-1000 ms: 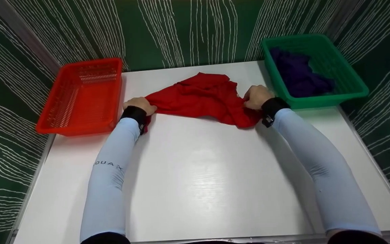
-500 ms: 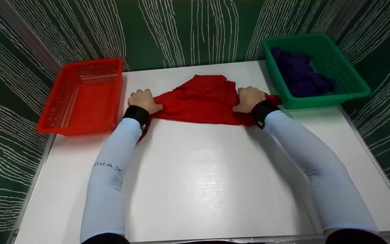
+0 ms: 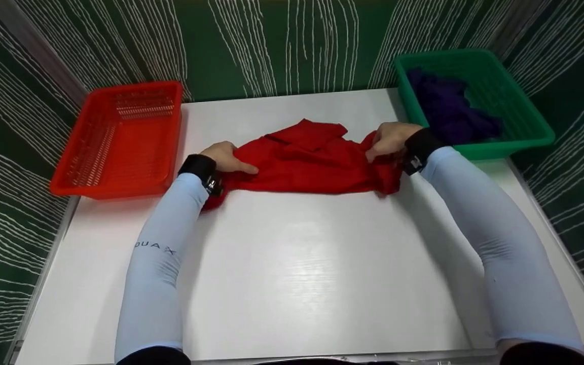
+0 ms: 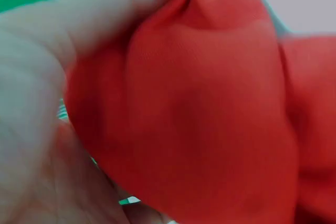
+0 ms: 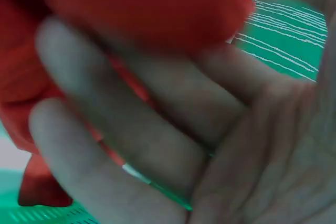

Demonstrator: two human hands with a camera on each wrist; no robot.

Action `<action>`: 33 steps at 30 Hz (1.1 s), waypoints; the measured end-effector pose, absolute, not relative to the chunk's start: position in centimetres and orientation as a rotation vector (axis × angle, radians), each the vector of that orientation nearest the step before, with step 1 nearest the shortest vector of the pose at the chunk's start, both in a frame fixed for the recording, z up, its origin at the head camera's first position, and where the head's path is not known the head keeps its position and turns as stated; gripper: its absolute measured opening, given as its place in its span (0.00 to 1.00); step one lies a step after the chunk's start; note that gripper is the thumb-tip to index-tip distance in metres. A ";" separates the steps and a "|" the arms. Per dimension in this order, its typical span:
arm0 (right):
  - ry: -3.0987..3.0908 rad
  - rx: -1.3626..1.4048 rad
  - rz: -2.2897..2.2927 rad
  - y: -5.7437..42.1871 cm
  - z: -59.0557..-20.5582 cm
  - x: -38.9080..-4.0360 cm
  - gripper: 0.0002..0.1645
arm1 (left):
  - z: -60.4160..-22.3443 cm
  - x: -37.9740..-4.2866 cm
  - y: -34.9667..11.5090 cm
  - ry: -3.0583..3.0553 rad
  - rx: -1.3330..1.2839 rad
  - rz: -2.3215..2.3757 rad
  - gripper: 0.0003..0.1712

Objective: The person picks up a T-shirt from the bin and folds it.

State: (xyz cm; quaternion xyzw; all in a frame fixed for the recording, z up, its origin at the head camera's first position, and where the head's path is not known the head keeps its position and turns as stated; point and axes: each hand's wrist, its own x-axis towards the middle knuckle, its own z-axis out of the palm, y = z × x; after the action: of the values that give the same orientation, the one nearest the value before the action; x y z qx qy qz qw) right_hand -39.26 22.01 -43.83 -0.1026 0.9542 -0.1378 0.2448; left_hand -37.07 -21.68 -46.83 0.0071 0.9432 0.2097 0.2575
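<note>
A red shirt [image 3: 307, 167] lies rumpled across the white table, with a flap like a collar at its far side. At its left end my left hand [image 3: 225, 157] holds the cloth, thumb on top pointing right. The left wrist view shows that thumb [image 4: 105, 17] pressing into a red fold, the other fingers behind it. My right hand [image 3: 392, 139] pinches the shirt's right end, beside the green basket. In the right wrist view the fingers [image 5: 131, 114] lie bent under bunched red cloth [image 5: 157, 9], which hides the thumb tip.
A red plastic basket [image 3: 130, 192] stands at the table's back left. At the back right is a green basket [image 3: 507, 149] with a purple cloth [image 3: 449, 109] in it. Behind the table [image 3: 312, 284] rises a green wall [image 3: 266, 45] with white lines.
My right hand first shifted left over the shirt, then back right to its end. The left hand moved slightly right. The shirt's middle lies a little nearer, its front edge straighter.
</note>
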 end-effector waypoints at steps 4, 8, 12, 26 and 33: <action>2.794 -0.371 -0.362 20.3 -44.7 -39.3 0.35 | -46.6 -37.0 -20.6 2.693 0.175 0.733 0.46; 2.904 -0.560 -0.367 17.5 -46.7 -39.4 0.43 | -46.3 -36.7 -19.1 2.830 0.393 0.838 0.26; 2.908 -0.706 -0.343 14.8 -48.4 -39.6 0.45 | -45.6 -36.3 -17.8 2.846 0.632 0.992 0.10; 2.799 -0.665 -0.239 13.3 -50.0 -40.8 0.50 | -44.1 -35.0 -17.8 2.612 0.560 1.032 0.25; 2.909 -0.878 -0.219 12.4 -50.1 -40.6 0.18 | -45.3 -34.2 -18.6 2.629 0.269 0.185 0.53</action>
State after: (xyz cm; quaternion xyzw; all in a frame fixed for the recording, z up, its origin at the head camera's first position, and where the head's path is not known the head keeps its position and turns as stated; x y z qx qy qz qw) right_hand -40.63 12.36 -50.08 -0.2878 0.9538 -0.0718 0.0474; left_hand -34.22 -18.61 -45.28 0.0986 0.9625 0.0677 0.2435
